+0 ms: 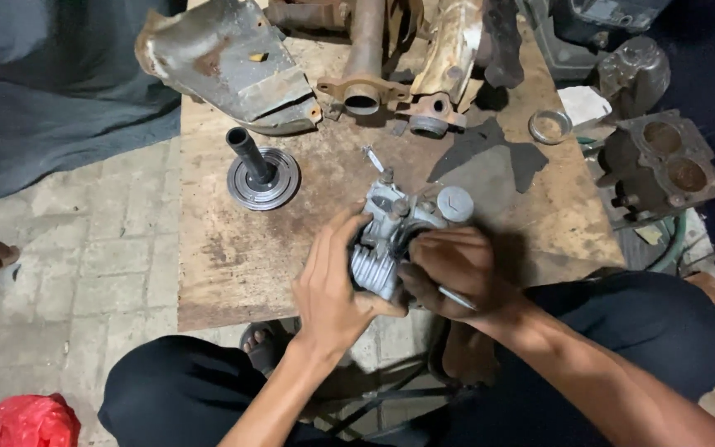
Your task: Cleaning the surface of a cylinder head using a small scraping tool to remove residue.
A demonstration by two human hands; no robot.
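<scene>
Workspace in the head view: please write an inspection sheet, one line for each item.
Surface: worn wooden board, stained, lying on paving.
Job's things: grey metal carburetor, held over the board's near edge.
Clutter: rusty pipes, dented metal cover, disc with black tube, metal ring, cylinder block.
Grippers: left hand grips the carburetor; right hand touches it, holding a thin metal tool.
Cables: green hose at right.
Surroundings: red bag, dark cloth.
</scene>
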